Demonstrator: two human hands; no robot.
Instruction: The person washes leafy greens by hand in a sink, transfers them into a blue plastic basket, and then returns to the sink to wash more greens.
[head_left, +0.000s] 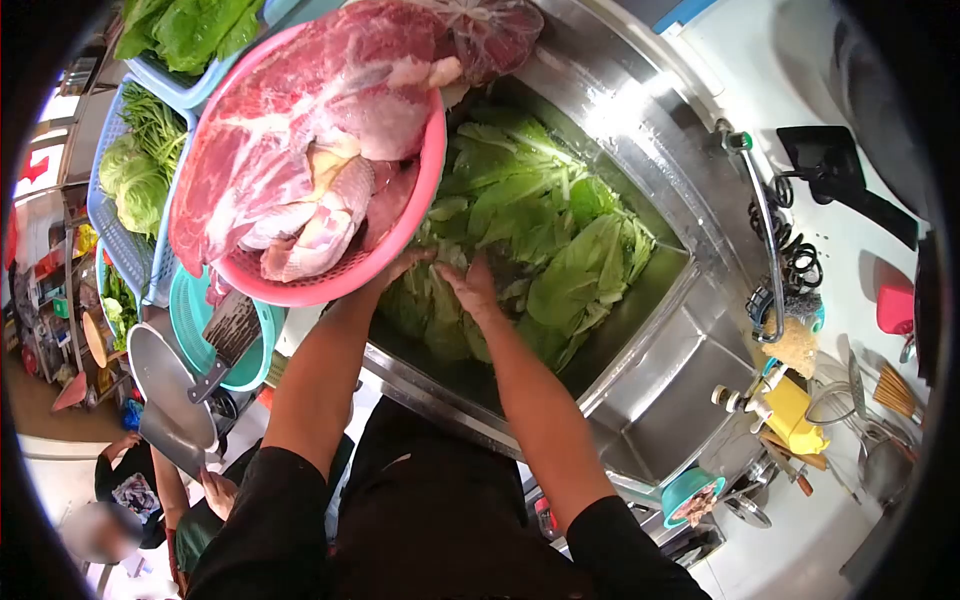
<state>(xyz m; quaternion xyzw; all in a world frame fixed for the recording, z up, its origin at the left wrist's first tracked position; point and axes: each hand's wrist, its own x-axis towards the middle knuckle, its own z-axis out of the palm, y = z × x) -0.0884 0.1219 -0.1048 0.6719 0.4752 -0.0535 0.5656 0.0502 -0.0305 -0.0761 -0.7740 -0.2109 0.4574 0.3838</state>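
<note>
Both my hands are in a steel sink basin (672, 305) among large leafy greens (575, 270). Partly covered by the pink basket's rim, my left hand (408, 264) touches the leaves at the near left side, its visible fingers stretched to the right. Close beside it, my right hand (468, 286) lies on the greens with thumb and fingers apart; some fingertips are lost among the leaves. Just above my left forearm, a pink basket (435, 190) heaped with large pieces of raw meat (310, 120) overhangs the basin's left side.
A cleaver (225, 340) lies across a teal basket (180, 300) at left, near a metal bowl (170, 385). Blue baskets (165, 260) hold more vegetables. A second sink compartment (670, 400), a curved tap (768, 230) and utensils are at right. Another person (135, 490) is at lower left.
</note>
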